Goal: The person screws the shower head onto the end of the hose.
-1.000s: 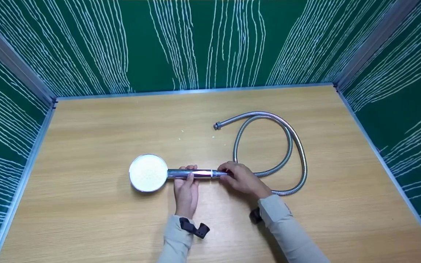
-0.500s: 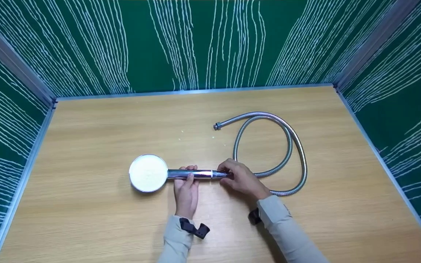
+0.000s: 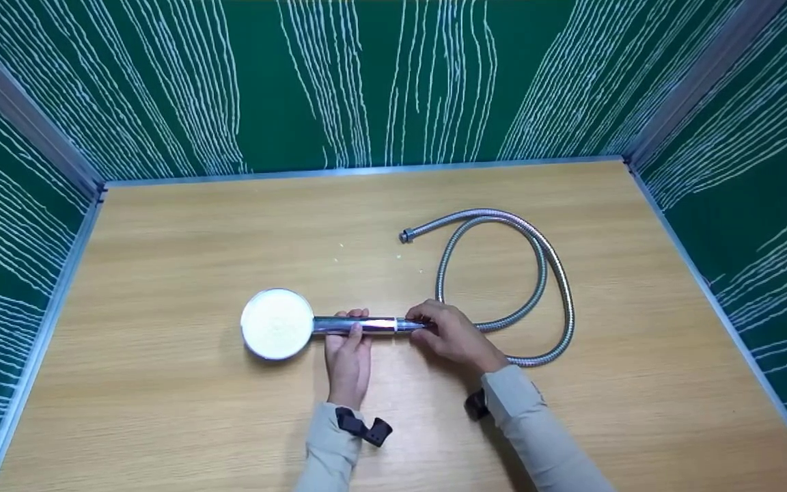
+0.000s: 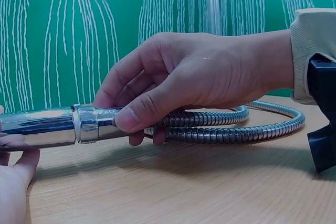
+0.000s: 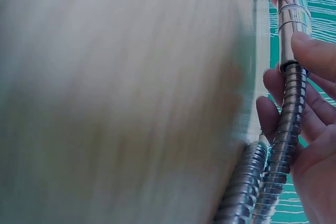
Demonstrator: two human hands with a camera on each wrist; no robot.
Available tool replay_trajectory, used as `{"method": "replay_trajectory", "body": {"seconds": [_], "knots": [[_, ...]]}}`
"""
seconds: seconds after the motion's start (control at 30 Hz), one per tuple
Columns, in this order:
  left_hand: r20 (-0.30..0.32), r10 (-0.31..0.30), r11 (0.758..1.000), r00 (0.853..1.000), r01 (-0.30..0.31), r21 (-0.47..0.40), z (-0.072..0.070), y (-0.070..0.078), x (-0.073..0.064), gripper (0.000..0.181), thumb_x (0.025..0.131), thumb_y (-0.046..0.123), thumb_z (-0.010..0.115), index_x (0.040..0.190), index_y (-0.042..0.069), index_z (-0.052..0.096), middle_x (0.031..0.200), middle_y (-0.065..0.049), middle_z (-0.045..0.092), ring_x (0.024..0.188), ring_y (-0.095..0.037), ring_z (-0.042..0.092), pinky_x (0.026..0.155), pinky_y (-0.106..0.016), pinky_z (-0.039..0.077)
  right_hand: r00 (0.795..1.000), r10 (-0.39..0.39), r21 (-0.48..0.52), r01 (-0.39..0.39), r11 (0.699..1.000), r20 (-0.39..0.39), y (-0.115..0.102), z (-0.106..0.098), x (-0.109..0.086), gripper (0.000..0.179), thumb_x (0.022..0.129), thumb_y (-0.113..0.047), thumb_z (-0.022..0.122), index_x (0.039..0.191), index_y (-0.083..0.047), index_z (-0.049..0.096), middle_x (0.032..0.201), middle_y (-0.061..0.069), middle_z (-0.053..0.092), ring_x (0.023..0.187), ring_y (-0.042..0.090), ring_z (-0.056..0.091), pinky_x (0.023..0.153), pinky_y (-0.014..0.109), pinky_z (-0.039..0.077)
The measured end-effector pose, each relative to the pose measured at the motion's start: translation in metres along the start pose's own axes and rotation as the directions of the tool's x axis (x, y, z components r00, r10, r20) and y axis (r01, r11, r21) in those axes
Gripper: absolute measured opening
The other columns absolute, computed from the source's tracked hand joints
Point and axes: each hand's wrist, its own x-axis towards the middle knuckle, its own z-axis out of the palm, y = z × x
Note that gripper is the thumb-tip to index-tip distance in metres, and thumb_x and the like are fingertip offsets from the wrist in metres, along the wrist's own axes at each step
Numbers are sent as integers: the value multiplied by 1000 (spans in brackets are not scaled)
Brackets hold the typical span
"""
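Note:
A chrome hand shower with a round white spray face [image 3: 277,324] lies across the front of the table, its handle [image 3: 325,326] pointing right. My left hand [image 3: 348,365] grips that handle, thumb on top and fingertips showing on its far side. At the handle's end sits the tapered chrome nut [image 4: 108,124] of a flexible metal shower hose [image 3: 566,301]. My right hand [image 3: 458,335] pinches this nut between thumb and fingers. In the right wrist view the thumb presses the nut's side, and the ribbed hose [image 5: 291,114] runs out past the fingers.
The hose loops over the wooden table [image 3: 195,239] to the right. Its other end, a small hex nut [image 3: 406,236], lies toward the back. A few white specks dot the wood. Green walls [image 3: 257,82] with white lines stand behind and at both sides.
The right hand's fingers shift slightly around the nut, lifting a little and settling back. The left hand, the hand shower and the hose loop stay in place.

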Motion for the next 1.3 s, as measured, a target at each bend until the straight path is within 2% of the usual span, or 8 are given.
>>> {"method": "replay_trajectory", "body": {"seconds": [0.23, 0.47, 0.7, 0.93, 1.1, 1.3], "knots": [[12, 9, 1000, 1000, -10, 10, -1, -1, 0, 22, 92, -9, 44, 107, 7, 40, 102, -4, 55, 106, -18, 55, 100, -32, 42, 1000, -4, -36, 4, 999, 18, 3, 0, 1, 21, 92, -12, 62, 113, -9, 65, 105, 5, 67, 97, 17, 62, 88, 38, 53], [-20, 2, 1000, 1000, -2, 7, 0, 0, -2, 23, 92, -10, 43, 108, 6, 39, 103, -4, 55, 107, -19, 54, 99, -33, 43, 999, -23, -49, 24, 999, 27, 3, 1, 2, 24, 95, -14, 57, 116, -8, 64, 106, 6, 67, 97, 18, 63, 88, 37, 53], [-37, 4, 1000, 999, -4, 1, 0, -1, -2, 23, 92, -10, 42, 109, 5, 38, 106, -6, 54, 109, -21, 53, 100, -33, 44, 999, 33, 16, -33, 999, 17, -2, -1, 0, 37, 86, -13, 69, 120, -9, 54, 113, 10, 64, 106, 24, 62, 94, 41, 51], [-41, 7, 1000, 999, -8, -13, 1, -1, -2, 23, 93, -10, 41, 110, 5, 37, 106, -6, 54, 108, -20, 53, 99, -32, 45, 1000, 29, 1, -29, 1000, -11, -2, 0, 2, 24, 86, -11, 69, 106, -14, 58, 103, 1, 64, 99, 18, 61, 92, 39, 51], [-27, 14, 1000, 1000, -15, -17, 1, -1, -3, 22, 93, -9, 43, 109, 5, 37, 105, -7, 53, 107, -20, 53, 99, -31, 45, 1000, -8, -19, 7, 1000, -16, 0, 1, 1, 21, 88, -12, 66, 108, -11, 59, 106, 4, 65, 99, 18, 62, 90, 39, 52], [-16, 17, 1000, 1000, -18, -18, 2, 0, -3, 22, 93, -8, 44, 108, 5, 37, 105, -7, 52, 108, -20, 52, 100, -31, 44, 999, 39, -20, -39, 999, 21, -1, -1, 2, 21, 91, -15, 64, 111, -12, 60, 108, 3, 65, 100, 18, 61, 92, 40, 51]]}}
